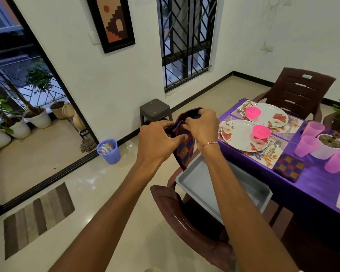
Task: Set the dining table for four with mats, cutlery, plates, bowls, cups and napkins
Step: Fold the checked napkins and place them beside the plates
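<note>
The table (310, 185) stands at the right, a chair (300, 91) at its far end. Two plates (241, 134) lie side by side on mats, a bowl (261, 131) on each. Cups (306, 146) cluster to their right around a potted plant (329, 146). A folded napkin (289, 167) lies on the table, nearer than the near plate. A tray (214, 185) rests on the near chair (185, 222), left of the table.

Blue bin (108, 151), striped rug (37, 216) — potted plants (36, 114) beyond.

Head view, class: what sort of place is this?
Most likely a home dining room: a table with plates and cups, chairs around it, potted plants by the doorway.
</note>
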Action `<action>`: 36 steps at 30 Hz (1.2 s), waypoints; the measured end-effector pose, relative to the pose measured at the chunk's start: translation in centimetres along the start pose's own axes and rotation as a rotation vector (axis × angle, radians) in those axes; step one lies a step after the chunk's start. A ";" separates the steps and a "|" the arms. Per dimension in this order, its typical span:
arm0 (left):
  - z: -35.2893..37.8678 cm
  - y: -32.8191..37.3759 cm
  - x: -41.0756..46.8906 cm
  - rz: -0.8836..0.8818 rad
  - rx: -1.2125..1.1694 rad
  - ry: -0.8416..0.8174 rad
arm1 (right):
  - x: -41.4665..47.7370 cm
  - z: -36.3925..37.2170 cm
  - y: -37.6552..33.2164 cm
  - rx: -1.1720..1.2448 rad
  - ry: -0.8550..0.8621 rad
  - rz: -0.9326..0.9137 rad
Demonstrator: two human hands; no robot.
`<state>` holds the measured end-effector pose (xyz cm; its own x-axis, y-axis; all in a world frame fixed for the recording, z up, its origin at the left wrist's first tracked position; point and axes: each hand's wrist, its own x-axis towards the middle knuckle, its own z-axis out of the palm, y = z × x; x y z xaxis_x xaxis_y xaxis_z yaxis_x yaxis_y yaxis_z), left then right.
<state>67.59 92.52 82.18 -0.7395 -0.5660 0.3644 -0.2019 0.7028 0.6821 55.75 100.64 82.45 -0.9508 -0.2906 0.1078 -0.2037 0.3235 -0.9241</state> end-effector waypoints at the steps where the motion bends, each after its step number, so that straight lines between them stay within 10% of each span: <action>1: 0.2 0.1 -0.1 -0.005 0.017 0.030 | 0.0 0.1 0.0 0.001 0.001 0.005; 9: -0.3 -1.0 0.4 -0.041 0.081 0.123 | -0.2 -0.6 0.7 -0.007 -0.070 -0.014; 20: -3.4 -4.1 2.0 -0.081 0.063 -0.002 | -1.1 -3.3 2.0 -0.693 -0.152 -0.450; 31: -4.8 -5.5 2.8 -0.019 -0.020 -0.012 | -0.8 -2.9 1.9 -0.232 -0.138 -0.440; 36: -5.7 -5.5 3.0 -0.126 -0.606 -0.034 | -0.5 -3.0 0.9 0.108 -0.187 -0.355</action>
<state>70.13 84.56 83.14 -0.7556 -0.6079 0.2439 0.1044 0.2559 0.9611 55.36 103.73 82.68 -0.7649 -0.5291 0.3673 -0.4762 0.0804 -0.8757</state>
